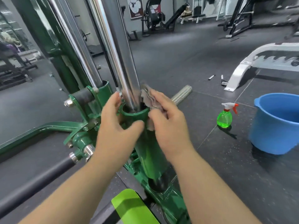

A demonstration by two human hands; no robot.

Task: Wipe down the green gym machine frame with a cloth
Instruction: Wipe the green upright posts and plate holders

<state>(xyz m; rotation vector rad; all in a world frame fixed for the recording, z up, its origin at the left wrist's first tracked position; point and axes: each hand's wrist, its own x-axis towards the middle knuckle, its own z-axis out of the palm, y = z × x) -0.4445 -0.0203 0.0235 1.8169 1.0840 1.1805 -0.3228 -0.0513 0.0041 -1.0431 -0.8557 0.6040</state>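
Dark speckled rubber gym floor, other machines along the far wall. Glossy green tubular machine frame: centre foreground, its open collar ringing a thick chrome upright post. Left hand: fingers and thumb curled round the collar's left side, gripping it. Right hand: fingers loosely bent, pressing a crumpled grey-brown cloth against the collar's right rim and the foot of the post. Green plastic spray bottle with white-and-red trigger: upright on the floor, right of the frame. Blue plastic bucket: near the bottle, at the right edge. White metal bench frame: beyond the bucket.
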